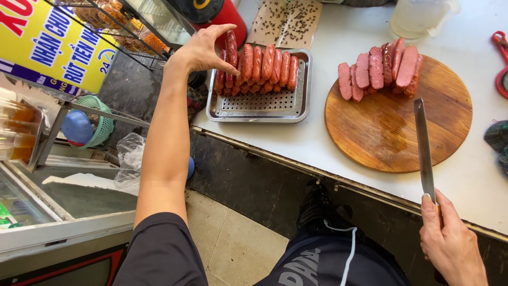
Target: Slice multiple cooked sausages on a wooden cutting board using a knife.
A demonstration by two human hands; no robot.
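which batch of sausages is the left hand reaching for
The sausages in the metal tray; the left hand hovers there, away from the board's pile.

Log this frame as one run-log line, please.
left hand: open, at sausages on perforated metal tray | right hand: grips knife over round wooden board | cut sausages on board
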